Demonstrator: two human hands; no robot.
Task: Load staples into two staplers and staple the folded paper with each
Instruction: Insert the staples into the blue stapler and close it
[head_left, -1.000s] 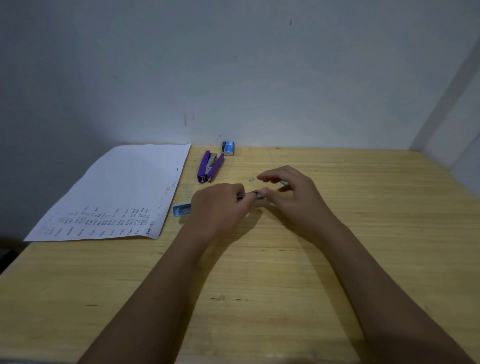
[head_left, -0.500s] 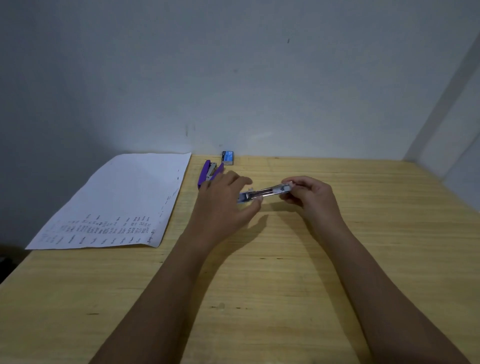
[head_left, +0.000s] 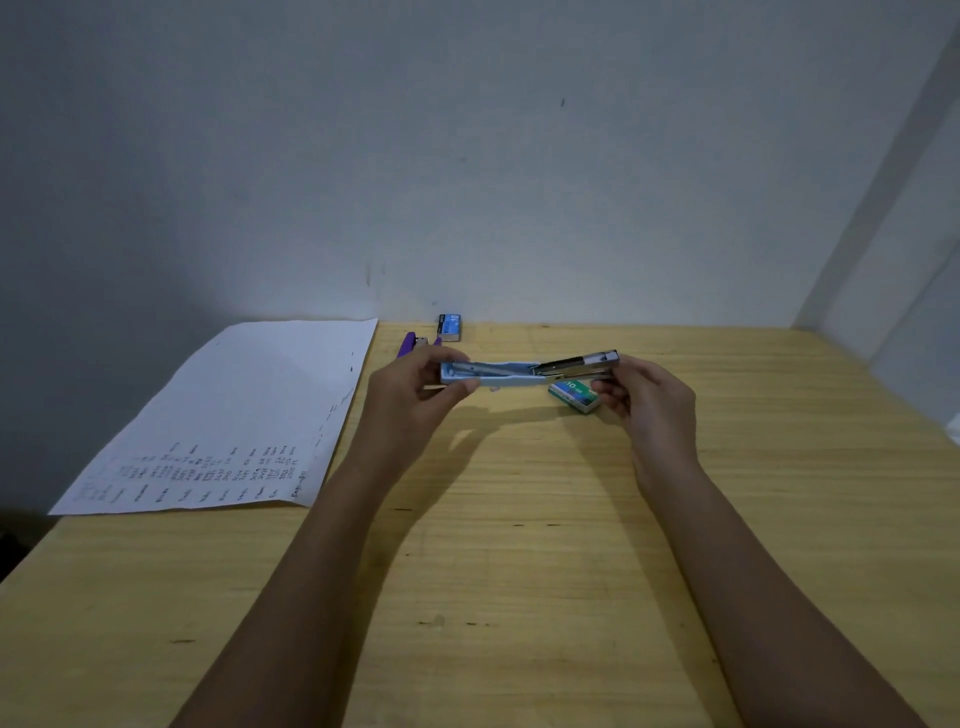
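A light blue stapler (head_left: 511, 375) is held above the table, swung fully open so its blue cover and its metal magazine lie almost in one line. My left hand (head_left: 415, 395) pinches the blue cover end. My right hand (head_left: 647, 400) grips the metal magazine end. A green staple box (head_left: 574, 396) lies on the table just below the stapler, beside my right hand. A purple stapler (head_left: 410, 344) lies behind my left hand, mostly hidden. A blue staple box (head_left: 450, 326) stands near the wall. The sheet of paper (head_left: 234, 415) lies flat at the left.
The wooden table (head_left: 519, 545) meets a grey wall at the back and a white panel at the right. The paper's left corner reaches past the table's left edge.
The blue stapler has been swung open and lifted; my left hand now holds its cover end. The green staple box has come into view under it. The view has tilted up slightly.
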